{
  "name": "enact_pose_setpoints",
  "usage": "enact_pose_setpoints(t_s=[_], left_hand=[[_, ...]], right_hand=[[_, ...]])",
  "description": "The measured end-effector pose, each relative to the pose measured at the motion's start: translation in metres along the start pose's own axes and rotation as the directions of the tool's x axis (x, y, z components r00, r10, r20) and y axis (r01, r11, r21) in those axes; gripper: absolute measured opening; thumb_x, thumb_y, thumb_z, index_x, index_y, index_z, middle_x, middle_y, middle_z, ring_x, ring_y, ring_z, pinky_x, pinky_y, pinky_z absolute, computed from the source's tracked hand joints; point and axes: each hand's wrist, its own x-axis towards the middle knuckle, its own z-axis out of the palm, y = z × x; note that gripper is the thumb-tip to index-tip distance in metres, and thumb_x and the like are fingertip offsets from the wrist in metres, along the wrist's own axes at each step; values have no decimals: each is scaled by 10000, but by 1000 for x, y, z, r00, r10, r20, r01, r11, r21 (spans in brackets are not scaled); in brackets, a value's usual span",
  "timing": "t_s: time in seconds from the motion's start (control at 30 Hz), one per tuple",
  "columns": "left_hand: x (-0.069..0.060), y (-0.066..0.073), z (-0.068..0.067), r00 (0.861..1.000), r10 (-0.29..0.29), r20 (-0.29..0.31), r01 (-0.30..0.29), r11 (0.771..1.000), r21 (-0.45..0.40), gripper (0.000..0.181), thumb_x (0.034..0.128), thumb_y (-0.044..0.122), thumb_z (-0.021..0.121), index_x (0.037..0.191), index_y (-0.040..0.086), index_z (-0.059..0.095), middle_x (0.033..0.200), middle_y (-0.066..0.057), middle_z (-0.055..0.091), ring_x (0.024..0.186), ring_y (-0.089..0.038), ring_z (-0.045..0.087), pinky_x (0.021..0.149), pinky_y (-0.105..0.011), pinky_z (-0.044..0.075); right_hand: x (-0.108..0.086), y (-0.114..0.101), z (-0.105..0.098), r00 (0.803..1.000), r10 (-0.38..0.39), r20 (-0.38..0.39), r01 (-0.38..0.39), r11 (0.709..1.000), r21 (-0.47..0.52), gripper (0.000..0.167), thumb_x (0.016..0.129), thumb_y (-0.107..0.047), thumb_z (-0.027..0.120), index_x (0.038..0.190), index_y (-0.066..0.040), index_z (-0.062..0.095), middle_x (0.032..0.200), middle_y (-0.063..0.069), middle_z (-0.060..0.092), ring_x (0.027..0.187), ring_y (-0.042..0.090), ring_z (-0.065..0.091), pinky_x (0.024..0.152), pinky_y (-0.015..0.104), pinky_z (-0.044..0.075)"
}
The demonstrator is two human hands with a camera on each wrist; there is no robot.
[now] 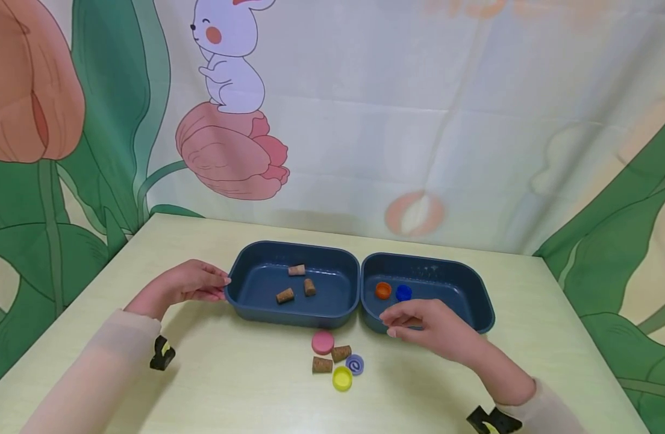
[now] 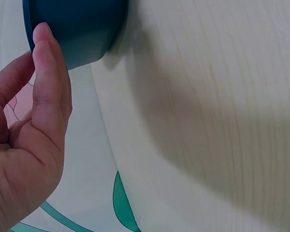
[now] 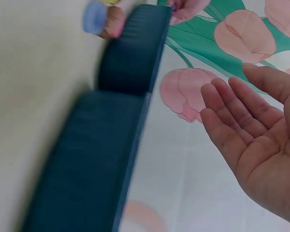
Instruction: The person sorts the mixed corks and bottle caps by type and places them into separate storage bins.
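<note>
At the far-left end of a dark blue tray [image 1: 289, 316], my left hand [image 1: 194, 282] pinches the rim, the fingers lying along the outer wall in the left wrist view. Three corks, one of them a cork [image 1: 285, 295] near the front, lie in this tray. My right hand [image 1: 432, 328] hovers over the front edge of a second blue tray [image 1: 479, 301], fingers loosely bent and holding nothing. Inside that tray are an orange cap [image 1: 384, 290] and a blue cap [image 1: 403, 293]. The right wrist view shows the right palm bare.
In front of the trays lie a pink cap [image 1: 323, 342], a yellow cap [image 1: 342, 378], a purple cap [image 1: 355, 364] and two corks, including a cork [image 1: 322, 365] on the left. The trays stand side by side, near the printed curtain [image 1: 354, 150] behind the table.
</note>
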Motion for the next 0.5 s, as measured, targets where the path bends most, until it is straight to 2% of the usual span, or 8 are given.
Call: enact_pose_setpoints(t_s=[0.27,0.5], left_hand=[[-1,2,1,1000,-16,-6,16,1000,15,391,1052,113,555,1326,-165,523,805,16,740,720,-51,709,744,-208,629],[-3,3,2,1000,-21,-10,21,1000,8,403,1055,123,552,1338,-162,514,801,17,737,727,-55,714,750,-211,630]], right_hand=[[-4,12,21,999,45,17,-46,997,62,275,973,-166,693,1187,3,723,1141,176,756,945,49,696,828,113,561],[-5,17,34,997,52,57,-54,998,32,265,969,-168,701,1161,12,725,1100,153,765,917,13,664,868,108,546]])
